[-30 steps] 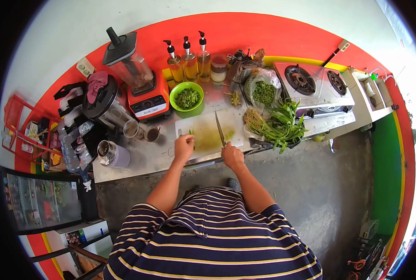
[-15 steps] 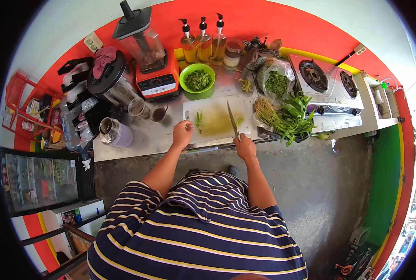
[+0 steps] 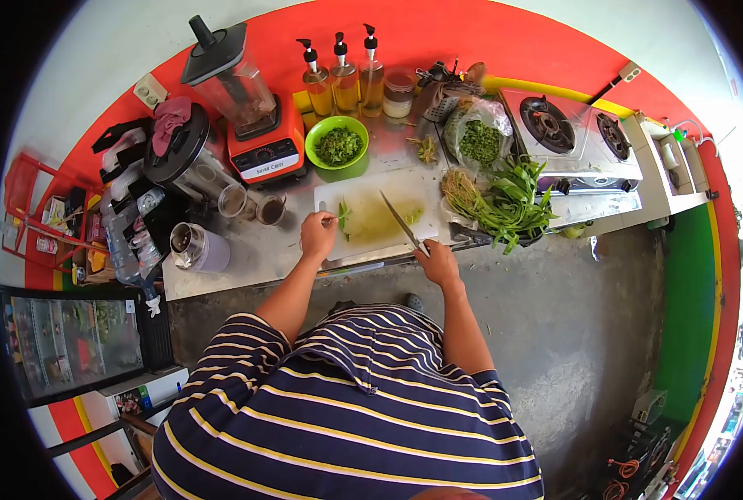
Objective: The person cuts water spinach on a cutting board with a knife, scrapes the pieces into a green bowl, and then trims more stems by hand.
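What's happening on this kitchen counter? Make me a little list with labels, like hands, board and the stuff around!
Left: the left hand pinches a green sprig on the cutting board.
Right: the right hand grips a knife, blade slanting over the board.
Behind the board: a green bowl of chopped greens and an orange blender.
Right of the board: a pile of leafy greens, then a gas stove.

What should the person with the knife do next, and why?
Probably swing the knife in the right hand leftward to the green sprig, since the left hand pinches it on the cutting board and the blade lies apart from it.
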`<state>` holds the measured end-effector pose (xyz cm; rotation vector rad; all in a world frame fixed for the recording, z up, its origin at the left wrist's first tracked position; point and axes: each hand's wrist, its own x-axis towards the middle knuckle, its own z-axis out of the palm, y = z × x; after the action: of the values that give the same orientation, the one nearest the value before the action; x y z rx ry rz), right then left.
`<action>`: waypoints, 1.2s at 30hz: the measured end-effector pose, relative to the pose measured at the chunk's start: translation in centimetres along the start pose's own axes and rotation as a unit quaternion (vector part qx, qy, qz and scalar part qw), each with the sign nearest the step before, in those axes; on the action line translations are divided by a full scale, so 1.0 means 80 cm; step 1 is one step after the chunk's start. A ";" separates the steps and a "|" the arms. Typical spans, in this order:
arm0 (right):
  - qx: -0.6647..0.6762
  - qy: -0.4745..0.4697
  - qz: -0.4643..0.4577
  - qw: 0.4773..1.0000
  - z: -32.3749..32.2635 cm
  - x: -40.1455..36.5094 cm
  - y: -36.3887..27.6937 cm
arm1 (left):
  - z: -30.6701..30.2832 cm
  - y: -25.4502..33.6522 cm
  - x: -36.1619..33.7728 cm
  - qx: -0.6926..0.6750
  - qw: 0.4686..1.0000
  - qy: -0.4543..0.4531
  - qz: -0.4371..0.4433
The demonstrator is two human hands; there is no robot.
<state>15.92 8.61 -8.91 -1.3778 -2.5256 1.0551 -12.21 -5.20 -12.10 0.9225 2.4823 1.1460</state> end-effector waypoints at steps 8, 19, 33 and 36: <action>0.036 0.042 0.008 0.998 -0.006 0.019 0.031 | -0.024 0.051 -0.001 -0.183 0.982 0.050 0.002; 0.095 0.003 -0.040 0.995 -0.019 0.023 0.049 | -0.036 0.069 -0.017 -0.398 0.904 -0.025 -0.156; 0.109 -0.060 -0.078 0.989 -0.060 0.043 0.082 | 0.039 0.102 -0.039 -0.330 0.919 -0.147 -0.159; 0.112 -0.056 -0.102 0.987 -0.077 0.053 0.085 | 0.075 0.091 -0.042 -0.265 0.947 -0.128 -0.128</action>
<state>20.55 17.56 -9.38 -1.0046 -2.4632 1.3575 -3.60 -0.21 -10.67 0.5353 1.8723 1.3945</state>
